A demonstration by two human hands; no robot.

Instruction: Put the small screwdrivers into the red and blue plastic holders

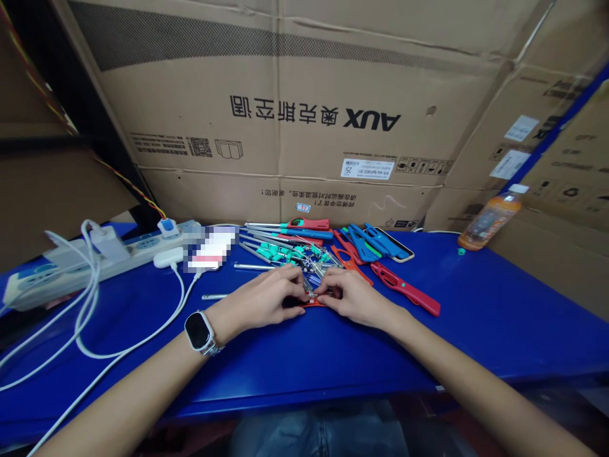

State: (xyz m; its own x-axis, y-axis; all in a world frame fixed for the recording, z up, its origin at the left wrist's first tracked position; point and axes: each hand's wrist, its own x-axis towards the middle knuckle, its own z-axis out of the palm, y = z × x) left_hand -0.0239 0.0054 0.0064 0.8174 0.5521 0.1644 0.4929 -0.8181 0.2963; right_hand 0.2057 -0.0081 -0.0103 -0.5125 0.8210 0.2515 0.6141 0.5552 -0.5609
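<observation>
My left hand, a watch on its wrist, is closed with its fingertips at an orange lighter casing lying low over the table. From the other side my right hand pinches at the same casing. A small pale part shows between the fingertips; its exact kind is too small to tell. Just beyond my hands lies a heap of green lighter parts with metal tubes and thin wires. Another orange casing rests behind my right hand.
A red lighter handle and blue casings lie to the right, near a phone. An orange drink bottle stands farther right. At left are a power strip, white cables and a blurred-out phone. Cardboard walls the back.
</observation>
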